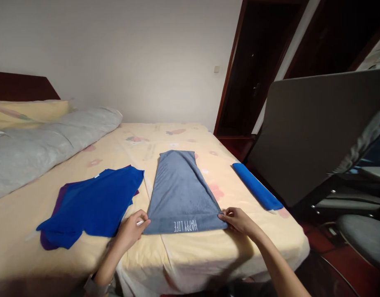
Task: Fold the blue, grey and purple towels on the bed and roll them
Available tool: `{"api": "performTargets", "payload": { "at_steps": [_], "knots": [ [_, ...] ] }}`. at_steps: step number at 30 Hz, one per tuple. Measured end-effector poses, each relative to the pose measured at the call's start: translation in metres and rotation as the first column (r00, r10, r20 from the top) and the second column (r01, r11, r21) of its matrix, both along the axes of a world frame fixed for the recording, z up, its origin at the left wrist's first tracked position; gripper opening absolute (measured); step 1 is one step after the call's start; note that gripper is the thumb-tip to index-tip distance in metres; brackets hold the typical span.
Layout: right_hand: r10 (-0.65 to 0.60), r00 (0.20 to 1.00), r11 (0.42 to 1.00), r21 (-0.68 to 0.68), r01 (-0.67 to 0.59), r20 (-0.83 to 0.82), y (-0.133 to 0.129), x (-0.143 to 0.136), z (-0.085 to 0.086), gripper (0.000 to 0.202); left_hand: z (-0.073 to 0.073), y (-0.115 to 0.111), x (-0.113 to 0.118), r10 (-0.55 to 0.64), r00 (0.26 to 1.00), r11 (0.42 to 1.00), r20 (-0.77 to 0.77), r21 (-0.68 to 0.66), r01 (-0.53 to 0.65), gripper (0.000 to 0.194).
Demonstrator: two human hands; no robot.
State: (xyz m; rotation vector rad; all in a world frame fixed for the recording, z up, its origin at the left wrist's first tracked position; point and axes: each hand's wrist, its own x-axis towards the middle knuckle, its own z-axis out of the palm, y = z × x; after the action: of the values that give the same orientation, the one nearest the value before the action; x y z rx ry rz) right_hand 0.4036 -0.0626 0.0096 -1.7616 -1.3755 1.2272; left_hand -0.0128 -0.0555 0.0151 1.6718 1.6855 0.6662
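A grey-blue towel [180, 185] lies spread on the bed, narrower at its far end, with the white words "HAPPY LIFE" upside down along its near edge. My left hand [134, 227] pinches the towel near its left near corner, fingers closed. At the right near corner my right hand [234, 219] pinches the towel's edge between thumb and fingers. To the left lies a loose pile of blue cloths [97, 206] with purple edges showing beneath. A folded or rolled blue cloth [256, 185] rests near the bed's right edge.
The bed [190, 255] has a yellow patterned sheet. A grey quilt [53, 138] and a yellow pillow [31, 112] lie at the far left. Beyond the right edge stand a large dark panel [313, 132] and a grey-seated chair [363, 235]. A wall rises behind the bed.
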Motion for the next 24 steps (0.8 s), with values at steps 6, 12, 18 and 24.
{"api": "performTargets", "payload": {
  "at_steps": [6, 12, 18, 24],
  "knots": [
    [0.017, 0.999, 0.998, -0.061, -0.014, 0.035, -0.006, 0.001, -0.003, 0.033, -0.002, -0.002, -0.003, -0.082, 0.995, 0.996, -0.051, 0.027, 0.083, 0.025],
    [-0.02, 0.959, 0.975, 0.219, -0.044, 0.281, -0.012, 0.007, 0.001, 0.027, 0.009, -0.006, -0.005, -0.154, 0.957, 0.946, -0.245, 0.243, 0.215, 0.019],
    [0.363, 0.89, 0.826, 0.347, -0.445, 0.277, -0.028, 0.004, 0.021, 0.026, 0.019, -0.017, -0.007, -0.328, 0.909, 0.905, -0.258, 0.19, 0.38, 0.031],
    [0.373, 0.86, 0.803, 0.342, -0.487, 0.349, -0.026, 0.004, 0.012, 0.043, 0.009, -0.01, -0.011, -0.347, 0.9, 0.905, -0.263, 0.159, 0.395, 0.05]
  ]
}}
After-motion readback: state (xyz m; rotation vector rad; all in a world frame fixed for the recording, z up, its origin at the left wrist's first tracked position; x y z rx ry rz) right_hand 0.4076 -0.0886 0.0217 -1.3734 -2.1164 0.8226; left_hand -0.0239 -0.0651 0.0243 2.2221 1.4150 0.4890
